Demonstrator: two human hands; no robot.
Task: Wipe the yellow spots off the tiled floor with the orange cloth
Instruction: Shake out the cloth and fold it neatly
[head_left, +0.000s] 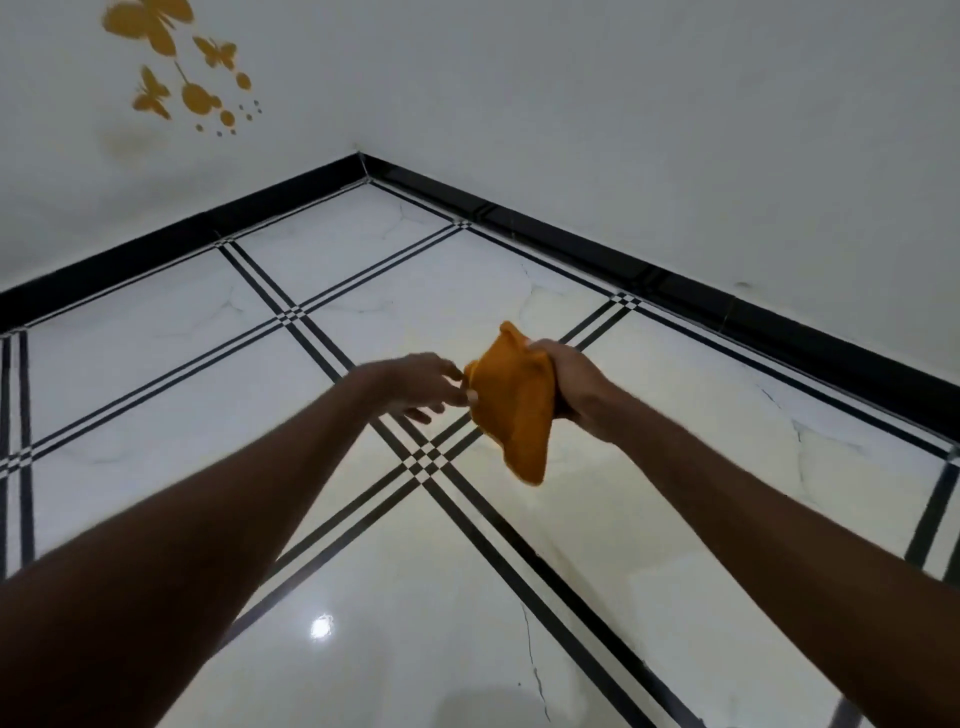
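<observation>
The orange cloth (511, 410) hangs folded in the air above the floor, in the middle of the view. My right hand (574, 382) grips its right side. My left hand (423, 384) reaches in from the left, and its fingertips pinch the cloth's left edge. Below them lies the glossy white tiled floor (363, 519) with black double lines between the tiles. I can make out no distinct yellow spots on the tiles; there is only a faint yellowish sheen.
Two white walls meet at a corner (361, 156) ahead, with a black skirting (675, 275) along their base. Orange butterfly decals (176, 67) sit on the left wall. A lamp's bright reflection (321, 627) shows on the near tile.
</observation>
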